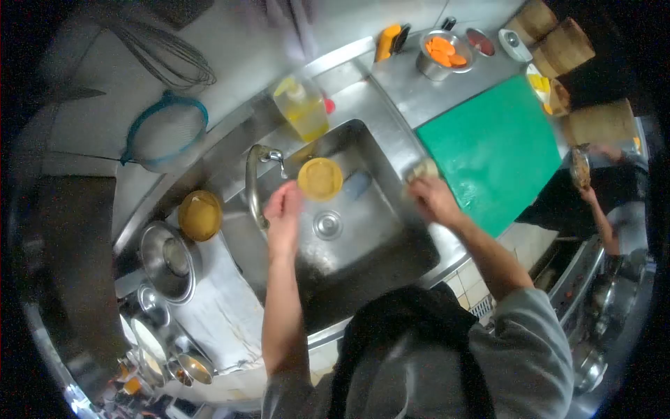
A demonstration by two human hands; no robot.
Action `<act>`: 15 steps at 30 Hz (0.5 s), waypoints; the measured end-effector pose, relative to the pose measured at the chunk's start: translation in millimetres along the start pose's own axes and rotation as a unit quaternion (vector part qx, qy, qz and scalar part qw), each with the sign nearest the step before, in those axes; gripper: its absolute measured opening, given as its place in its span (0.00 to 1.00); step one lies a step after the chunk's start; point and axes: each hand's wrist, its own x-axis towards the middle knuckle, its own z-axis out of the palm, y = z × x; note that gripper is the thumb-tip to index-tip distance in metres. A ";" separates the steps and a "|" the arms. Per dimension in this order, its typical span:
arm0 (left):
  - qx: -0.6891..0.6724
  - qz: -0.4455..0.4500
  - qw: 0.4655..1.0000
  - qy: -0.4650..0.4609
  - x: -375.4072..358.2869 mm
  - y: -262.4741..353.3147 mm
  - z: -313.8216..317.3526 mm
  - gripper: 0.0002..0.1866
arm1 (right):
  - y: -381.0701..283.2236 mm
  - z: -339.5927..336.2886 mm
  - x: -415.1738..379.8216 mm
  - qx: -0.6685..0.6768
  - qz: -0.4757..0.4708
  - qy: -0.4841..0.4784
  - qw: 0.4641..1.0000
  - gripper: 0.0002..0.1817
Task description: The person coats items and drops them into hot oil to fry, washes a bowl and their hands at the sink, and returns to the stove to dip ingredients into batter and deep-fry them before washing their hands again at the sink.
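Over the metal sink (pixel 380 241), my left hand (pixel 285 202) is blurred beside the faucet (pixel 253 185), close to a yellow round bowl (pixel 320 179). Its fingers look bent, but the blur hides whether they touch the bowl's rim. Water runs from the spout just above that hand. At the sink's right edge my right hand (pixel 434 197) is closed on a pale sponge-like item (pixel 423 170), next to the green cutting board (pixel 492 153). A bluish object (pixel 357 184) lies in the sink near the drain (pixel 327 225).
A soap bottle (pixel 301 108) stands behind the sink. To the left are a second yellow bowl (pixel 200 215), metal bowls (pixel 167 262) and a hanging strainer (pixel 167 131). Sliced carrots fill a metal container (pixel 440 68). Another person's arm (pixel 601 220) shows at far right.
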 end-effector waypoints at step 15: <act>0.063 0.011 0.994 -0.086 -68.1 -61.6 37.3 0.31 | -167.3 0.7 7.5 0.604 0.172 0.058 0.776 0.15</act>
